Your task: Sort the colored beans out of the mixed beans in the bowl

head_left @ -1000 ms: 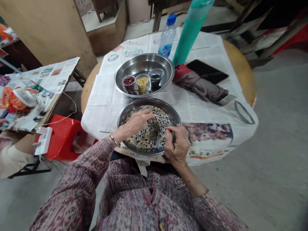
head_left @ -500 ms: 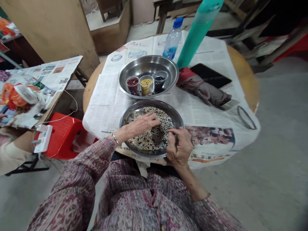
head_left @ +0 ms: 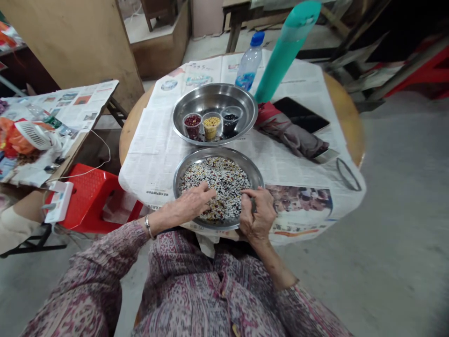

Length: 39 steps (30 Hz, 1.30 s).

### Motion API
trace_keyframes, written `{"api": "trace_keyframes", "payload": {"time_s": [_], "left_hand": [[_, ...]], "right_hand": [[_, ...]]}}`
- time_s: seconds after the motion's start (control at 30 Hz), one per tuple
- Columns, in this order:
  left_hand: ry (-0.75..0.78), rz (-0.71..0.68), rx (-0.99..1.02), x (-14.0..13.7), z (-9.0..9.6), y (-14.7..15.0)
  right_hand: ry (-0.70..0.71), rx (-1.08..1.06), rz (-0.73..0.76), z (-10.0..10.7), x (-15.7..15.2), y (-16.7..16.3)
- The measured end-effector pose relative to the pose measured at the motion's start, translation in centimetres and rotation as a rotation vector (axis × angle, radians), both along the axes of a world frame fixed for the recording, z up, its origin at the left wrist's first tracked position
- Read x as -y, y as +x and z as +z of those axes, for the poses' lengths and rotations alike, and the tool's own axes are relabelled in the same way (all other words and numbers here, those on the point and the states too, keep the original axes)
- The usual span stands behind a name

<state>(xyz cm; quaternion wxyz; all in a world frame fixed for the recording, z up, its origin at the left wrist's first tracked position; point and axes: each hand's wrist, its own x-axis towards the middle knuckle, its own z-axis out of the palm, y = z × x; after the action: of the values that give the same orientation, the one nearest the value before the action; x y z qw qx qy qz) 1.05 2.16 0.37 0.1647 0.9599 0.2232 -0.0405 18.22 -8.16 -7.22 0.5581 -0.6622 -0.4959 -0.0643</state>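
Observation:
A round steel basin (head_left: 182, 164) in front of me holds a layer of small mixed grains or beads (head_left: 224, 173), mostly white, with black, red and yellow among them. My left hand (head_left: 194, 201) lies low over the near left part of this layer, fingers loosely bent and slightly apart, tips at the grains. At the basin's right side is my right hand (head_left: 258, 213), its thumb and forefinger drawn together over the inner edge; whatever they may hold is hidden. Behind stands a second steel basin (head_left: 238, 93) with clear cups of red (head_left: 192, 125), yellow (head_left: 211, 126) and black (head_left: 230, 124) pieces.
Newspaper (head_left: 143, 159) covers the round table. Toward the back right are a water bottle (head_left: 249, 61), a tall green bottle (head_left: 286, 54), a folded umbrella (head_left: 291, 131) and a dark tablet (head_left: 301, 114). To the left are a red stool (head_left: 87, 196), a power strip (head_left: 59, 201) and a person's leg (head_left: 24, 220).
My left hand has slid left and toward me across the grains, uncovering the middle of the basin. My right hand stays at the right edge. The view has shifted slightly.

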Motion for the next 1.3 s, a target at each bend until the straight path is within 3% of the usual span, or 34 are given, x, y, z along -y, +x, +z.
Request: {"api": "trace_keyframes", "payload": {"time_s": [0.1, 0.2, 0.4, 0.47, 0.57, 0.67, 0.73, 0.87, 1.03, 1.2, 1.3], "left_hand": [[0.071, -0.01, 0.045, 0.1, -0.4, 2.2], [0.134, 0.068, 0.104, -0.5, -0.2, 3.4], [0.167, 0.206, 0.317, -0.5, -0.4, -0.2], [0.208, 0.206, 0.369, 0.1, -1.1, -2.0], [0.259, 0.225, 0.5, 0.8, -2.2, -3.7], [0.254, 0.236, 0.661, 1.4, -3.3, -4.1], [0.239, 0.254, 0.722, 1.8, -3.9, -4.2], [0.221, 0.297, 0.744, 2.5, -4.9, -4.4], [0.208, 0.328, 0.732, 2.9, -5.3, -4.4], [0.197, 0.32, 0.767, 2.8, -5.3, -4.5], [0.197, 0.323, 0.787, 2.9, -5.2, -4.5]], "right_hand": [[0.025, 0.017, 0.005, 0.0, -0.1, 0.0], [0.035, 0.035, -0.004, -0.1, -0.1, 0.0], [0.001, 0.147, 0.018, 0.4, 0.2, 0.1], [-0.128, 0.243, 0.059, 1.3, 0.2, 0.3], [-0.45, 0.403, 0.15, 3.4, -0.4, 0.9], [-0.724, 0.451, 0.158, 5.2, -2.0, 1.2], [-0.826, 0.447, 0.178, 5.8, -3.2, 0.7], [-0.855, 0.452, 0.409, 5.5, -4.5, -1.8], [-0.792, 0.448, 0.784, 5.9, -3.1, -3.0], [-0.852, 0.448, 0.909, 7.1, -0.6, -0.4], [-0.877, 0.521, 1.011, 6.9, -0.2, -0.4]]}}
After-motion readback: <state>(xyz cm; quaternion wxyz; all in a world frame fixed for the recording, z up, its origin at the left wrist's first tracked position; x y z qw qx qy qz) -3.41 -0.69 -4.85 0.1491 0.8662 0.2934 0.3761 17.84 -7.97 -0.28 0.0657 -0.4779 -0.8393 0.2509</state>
